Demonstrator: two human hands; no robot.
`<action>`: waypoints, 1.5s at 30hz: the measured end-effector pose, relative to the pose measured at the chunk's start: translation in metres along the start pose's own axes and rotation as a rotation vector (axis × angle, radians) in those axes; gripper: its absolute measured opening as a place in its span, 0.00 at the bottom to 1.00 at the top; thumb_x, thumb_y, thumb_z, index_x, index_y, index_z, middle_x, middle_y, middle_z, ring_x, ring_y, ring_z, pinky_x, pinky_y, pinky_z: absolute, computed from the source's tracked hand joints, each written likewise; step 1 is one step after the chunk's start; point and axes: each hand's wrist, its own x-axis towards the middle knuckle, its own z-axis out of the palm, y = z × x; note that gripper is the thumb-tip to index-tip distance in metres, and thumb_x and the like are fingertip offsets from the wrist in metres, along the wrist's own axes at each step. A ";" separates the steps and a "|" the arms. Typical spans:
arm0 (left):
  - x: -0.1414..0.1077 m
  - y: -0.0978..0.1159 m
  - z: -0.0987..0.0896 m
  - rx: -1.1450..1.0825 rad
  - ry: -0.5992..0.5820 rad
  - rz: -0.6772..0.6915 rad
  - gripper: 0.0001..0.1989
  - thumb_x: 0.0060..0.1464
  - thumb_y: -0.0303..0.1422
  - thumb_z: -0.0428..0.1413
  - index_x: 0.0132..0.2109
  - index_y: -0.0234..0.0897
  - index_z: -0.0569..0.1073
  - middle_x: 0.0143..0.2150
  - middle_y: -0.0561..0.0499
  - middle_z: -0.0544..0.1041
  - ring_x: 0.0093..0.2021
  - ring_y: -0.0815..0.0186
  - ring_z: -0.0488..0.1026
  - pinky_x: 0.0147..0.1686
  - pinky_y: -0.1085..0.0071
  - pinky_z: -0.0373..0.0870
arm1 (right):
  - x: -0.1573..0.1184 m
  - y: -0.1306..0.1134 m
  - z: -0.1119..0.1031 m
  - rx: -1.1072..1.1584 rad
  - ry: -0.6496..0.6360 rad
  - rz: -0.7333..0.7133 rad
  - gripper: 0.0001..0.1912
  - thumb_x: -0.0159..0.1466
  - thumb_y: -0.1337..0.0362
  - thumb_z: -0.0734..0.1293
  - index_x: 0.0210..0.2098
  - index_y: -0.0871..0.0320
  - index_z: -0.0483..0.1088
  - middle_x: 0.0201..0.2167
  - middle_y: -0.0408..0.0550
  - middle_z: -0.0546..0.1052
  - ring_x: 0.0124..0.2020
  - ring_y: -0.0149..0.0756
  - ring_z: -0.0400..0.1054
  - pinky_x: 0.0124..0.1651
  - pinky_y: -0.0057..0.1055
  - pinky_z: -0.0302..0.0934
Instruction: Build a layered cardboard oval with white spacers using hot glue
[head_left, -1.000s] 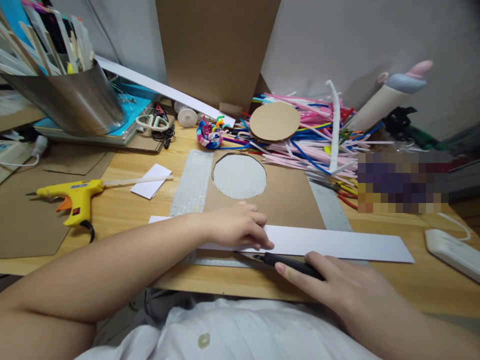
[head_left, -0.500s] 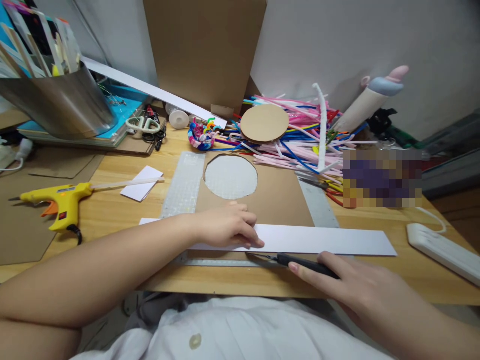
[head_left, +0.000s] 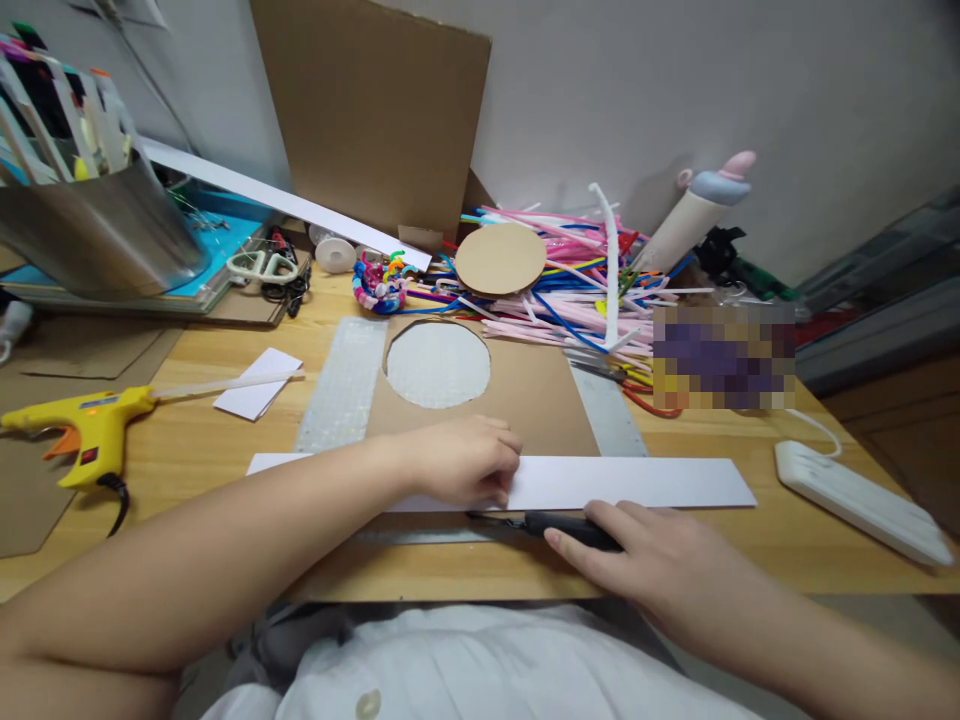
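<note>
A long, flat white strip point(head_left: 630, 482) lies across the brown cardboard point(head_left: 540, 400), near the front edge of the counter point(head_left: 720, 560). The black-handled knife point(head_left: 574, 530) points its thin blade left beside the strip's near edge.

Craft desk against wall: yellow glue gun point(head_left: 101, 430), pipe cleaners point(head_left: 555, 320), cut cardboard point(head_left: 540, 395), cutting mat point(head_left: 341, 375).

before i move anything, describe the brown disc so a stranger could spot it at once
Find the tall cardboard panel standing against the wall. By its lower right, a mostly pink heap of thin stems spreads out, and the brown disc lies on its left part. It is round, unlike the stems, and solid, unlike the hole in the cardboard sheet.
</note>
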 end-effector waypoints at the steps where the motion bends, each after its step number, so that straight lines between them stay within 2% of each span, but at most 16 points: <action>1: 0.000 -0.001 0.002 -0.003 0.006 -0.002 0.05 0.54 0.33 0.59 0.32 0.37 0.73 0.33 0.50 0.75 0.37 0.65 0.68 0.37 0.70 0.63 | -0.002 0.001 0.001 -0.003 0.010 -0.010 0.34 0.59 0.78 0.59 0.62 0.50 0.56 0.39 0.55 0.69 0.32 0.46 0.69 0.31 0.37 0.61; 7: -0.004 -0.001 0.007 -0.003 0.025 0.003 0.11 0.59 0.35 0.54 0.47 0.39 0.74 0.37 0.49 0.75 0.38 0.62 0.67 0.39 0.67 0.62 | -0.009 0.005 0.000 0.033 0.112 -0.009 0.32 0.62 0.76 0.57 0.63 0.48 0.56 0.41 0.55 0.69 0.33 0.44 0.68 0.31 0.35 0.57; 11: -0.002 -0.002 0.007 -0.003 0.030 0.003 0.13 0.63 0.35 0.48 0.50 0.43 0.74 0.37 0.49 0.75 0.38 0.63 0.68 0.40 0.67 0.62 | 0.002 -0.001 -0.002 0.085 0.062 0.000 0.32 0.63 0.74 0.59 0.64 0.46 0.54 0.39 0.52 0.69 0.32 0.43 0.67 0.32 0.34 0.55; 16: -0.001 -0.003 0.010 0.003 0.046 -0.007 0.14 0.64 0.36 0.46 0.50 0.43 0.74 0.37 0.49 0.76 0.38 0.63 0.67 0.40 0.67 0.62 | 0.022 -0.007 -0.003 0.148 -0.016 0.015 0.33 0.64 0.70 0.63 0.65 0.43 0.52 0.38 0.49 0.70 0.33 0.44 0.68 0.33 0.35 0.55; 20: -0.002 -0.003 0.011 0.006 0.055 -0.008 0.14 0.64 0.37 0.47 0.49 0.43 0.75 0.36 0.49 0.76 0.37 0.63 0.67 0.38 0.67 0.61 | 0.026 -0.005 -0.003 0.189 -0.042 0.044 0.34 0.63 0.71 0.64 0.64 0.41 0.52 0.40 0.49 0.70 0.33 0.43 0.68 0.33 0.34 0.54; 27: 0.000 -0.003 0.014 0.026 0.073 -0.012 0.12 0.63 0.36 0.48 0.46 0.43 0.75 0.34 0.50 0.75 0.36 0.63 0.66 0.35 0.66 0.59 | 0.026 -0.005 -0.005 0.193 -0.017 0.083 0.36 0.61 0.75 0.64 0.64 0.41 0.53 0.38 0.49 0.69 0.32 0.42 0.68 0.32 0.33 0.53; 35: 0.002 -0.003 0.019 0.048 0.083 -0.017 0.10 0.63 0.36 0.49 0.41 0.43 0.75 0.32 0.51 0.73 0.36 0.63 0.65 0.33 0.67 0.56 | 0.025 -0.003 -0.007 0.138 -0.018 0.090 0.38 0.59 0.74 0.66 0.63 0.39 0.55 0.36 0.48 0.69 0.29 0.40 0.67 0.31 0.31 0.52; 45: 0.002 -0.004 0.017 0.062 0.061 -0.011 0.08 0.61 0.31 0.51 0.43 0.44 0.75 0.33 0.51 0.74 0.36 0.64 0.64 0.32 0.66 0.54 | 0.010 0.006 -0.001 0.107 -0.001 0.097 0.41 0.57 0.79 0.61 0.63 0.38 0.54 0.35 0.46 0.69 0.28 0.37 0.67 0.30 0.30 0.51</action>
